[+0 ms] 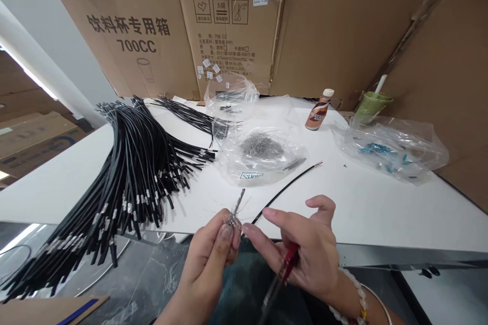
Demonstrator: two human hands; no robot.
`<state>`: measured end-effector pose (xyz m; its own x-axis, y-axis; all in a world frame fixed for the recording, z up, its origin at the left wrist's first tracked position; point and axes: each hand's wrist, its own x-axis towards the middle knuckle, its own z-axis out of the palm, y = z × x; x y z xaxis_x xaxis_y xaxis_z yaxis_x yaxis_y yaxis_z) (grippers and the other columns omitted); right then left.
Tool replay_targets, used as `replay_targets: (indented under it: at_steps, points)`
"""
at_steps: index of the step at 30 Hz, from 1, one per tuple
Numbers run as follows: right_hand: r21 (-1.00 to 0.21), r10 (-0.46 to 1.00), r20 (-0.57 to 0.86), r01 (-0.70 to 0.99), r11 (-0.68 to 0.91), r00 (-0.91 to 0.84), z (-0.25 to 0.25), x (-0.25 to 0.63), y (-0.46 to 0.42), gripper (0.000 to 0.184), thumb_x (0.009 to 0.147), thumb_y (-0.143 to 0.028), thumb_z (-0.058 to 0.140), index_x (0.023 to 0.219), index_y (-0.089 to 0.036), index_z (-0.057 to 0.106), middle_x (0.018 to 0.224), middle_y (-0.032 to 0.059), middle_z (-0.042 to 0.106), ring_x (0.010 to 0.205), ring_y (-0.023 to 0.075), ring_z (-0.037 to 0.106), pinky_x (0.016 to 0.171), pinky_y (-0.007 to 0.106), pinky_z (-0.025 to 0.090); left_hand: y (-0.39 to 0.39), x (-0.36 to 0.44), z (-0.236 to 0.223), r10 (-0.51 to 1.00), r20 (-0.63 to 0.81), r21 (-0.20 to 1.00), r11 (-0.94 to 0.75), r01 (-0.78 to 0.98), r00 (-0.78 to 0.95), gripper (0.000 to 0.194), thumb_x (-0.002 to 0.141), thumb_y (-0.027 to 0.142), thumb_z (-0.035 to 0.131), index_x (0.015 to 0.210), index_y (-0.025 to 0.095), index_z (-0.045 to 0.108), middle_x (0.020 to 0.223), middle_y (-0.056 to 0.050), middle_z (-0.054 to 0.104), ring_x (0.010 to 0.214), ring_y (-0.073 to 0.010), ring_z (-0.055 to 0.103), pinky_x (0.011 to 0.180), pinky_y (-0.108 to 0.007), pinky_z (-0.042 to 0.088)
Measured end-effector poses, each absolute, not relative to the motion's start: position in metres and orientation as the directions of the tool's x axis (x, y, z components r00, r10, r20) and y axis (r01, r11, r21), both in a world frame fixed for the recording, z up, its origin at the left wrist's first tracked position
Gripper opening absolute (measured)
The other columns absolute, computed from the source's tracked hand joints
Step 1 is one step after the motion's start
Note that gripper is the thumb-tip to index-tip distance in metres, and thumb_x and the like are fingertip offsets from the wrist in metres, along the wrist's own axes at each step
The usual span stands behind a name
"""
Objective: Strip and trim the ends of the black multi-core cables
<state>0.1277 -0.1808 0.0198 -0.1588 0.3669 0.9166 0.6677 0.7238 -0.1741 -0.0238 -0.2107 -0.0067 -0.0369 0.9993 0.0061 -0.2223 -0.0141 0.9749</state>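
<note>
My left hand [217, 249] is closed in a pinch on the end of a cable. Fine loose metal strands [232, 219] fan out above its thumb, around a grey inner core [239, 200] that points up. A black cable [284, 190] runs from beside the fingers to bare wire ends at the upper right; the fingers hide where it meets the held end. In the palm of my right hand [305, 249] sits a red-handled tool [284, 269], its blurred metal part pointing down. That hand's thumb and index finger reach out beside the strands.
A large bundle of black cables [129, 162] hangs over the table's left edge. Behind my hands lies a plastic bag of small metal pieces [263, 146]. A bottle [319, 110], a green cup [372, 106] and another clear bag [396, 150] stand right; cardboard boxes [229, 25] wall the back.
</note>
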Motion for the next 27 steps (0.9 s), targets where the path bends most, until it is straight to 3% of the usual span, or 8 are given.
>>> replay_targets:
  at_steps: [9, 15, 19, 21, 24, 27]
  points:
    - [-0.041, 0.325, 0.913, 0.739, 0.672, -0.245, 0.02, 0.117, -0.185, 0.013, 0.093, -0.012, 0.055, 0.099, -0.01, 0.066, 0.046, -0.0112, 0.049, 0.04, 0.0024, 0.041, 0.076, 0.032, 0.031, -0.215, -0.027, -0.009, 0.999, 0.022, 1.0, -0.022, 0.001, -0.027, 0.03, 0.088, 0.05, 0.056, 0.083, 0.021, 0.065, 0.074, -0.004, 0.062, 0.069, -0.0172, 0.054, 0.062, -0.025, 0.047]
    - [-0.013, 0.275, 0.922, 0.69, 0.724, -0.272, 0.017, 0.116, -0.189, 0.012, 0.092, -0.01, 0.052, 0.09, -0.01, 0.063, 0.049, -0.0091, 0.054, 0.04, 0.0037, 0.045, 0.077, 0.034, 0.032, -0.213, -0.029, 0.005, 0.988, 0.082, 0.98, -0.104, 0.171, 0.127, 0.038, 0.095, 0.048, 0.043, 0.071, 0.021, 0.055, 0.066, -0.001, 0.056, 0.064, -0.0144, 0.047, 0.064, -0.025, 0.04]
    - [-0.133, 0.373, 0.9, 0.673, 0.727, -0.226, 0.02, 0.118, -0.184, 0.012, 0.091, -0.011, 0.053, 0.082, -0.015, 0.061, 0.047, -0.0106, 0.052, 0.038, 0.0032, 0.043, 0.081, 0.035, 0.032, -0.208, -0.03, 0.008, 0.979, 0.107, 0.989, -0.123, 0.086, 0.172, 0.036, 0.096, 0.048, 0.041, 0.075, 0.021, 0.054, 0.063, 0.002, 0.046, 0.058, -0.0128, 0.038, 0.057, -0.024, 0.034]
    - [-0.209, 0.395, 0.906, 0.65, 0.731, -0.152, 0.022, 0.118, -0.178, 0.011, 0.088, -0.009, 0.056, 0.08, -0.016, 0.059, 0.047, -0.0106, 0.053, 0.037, 0.0033, 0.042, 0.083, 0.035, 0.032, -0.203, -0.029, 0.008, 0.97, 0.117, 0.991, -0.127, 0.035, 0.212, 0.035, 0.093, 0.05, 0.046, 0.079, 0.022, 0.059, 0.066, 0.001, 0.049, 0.06, -0.0139, 0.04, 0.059, -0.025, 0.037]
    - [-0.311, 0.438, 0.895, 0.585, 0.749, -0.084, 0.023, 0.121, -0.167, 0.011, 0.083, -0.007, 0.057, 0.086, -0.018, 0.06, 0.051, -0.0109, 0.058, 0.038, 0.0043, 0.046, 0.085, 0.037, 0.032, -0.191, -0.023, 0.004, 0.979, 0.103, 0.987, -0.079, -0.137, 0.178, 0.033, 0.084, 0.051, 0.063, 0.072, 0.019, 0.061, 0.068, -0.001, 0.053, 0.065, -0.0145, 0.045, 0.061, -0.024, 0.04]
    - [-0.447, 0.59, 0.798, 0.532, 0.719, -0.126, 0.025, 0.135, -0.154, 0.014, 0.082, -0.013, 0.057, 0.093, -0.02, 0.062, 0.052, -0.0109, 0.059, 0.041, 0.0076, 0.049, 0.081, 0.036, 0.036, -0.172, -0.013, -0.002, 0.993, 0.067, 0.943, -0.032, -0.332, 0.094, 0.04, 0.083, 0.053, 0.063, 0.067, 0.018, 0.053, 0.056, 0.005, 0.04, 0.052, -0.0089, 0.035, 0.05, -0.02, 0.034]
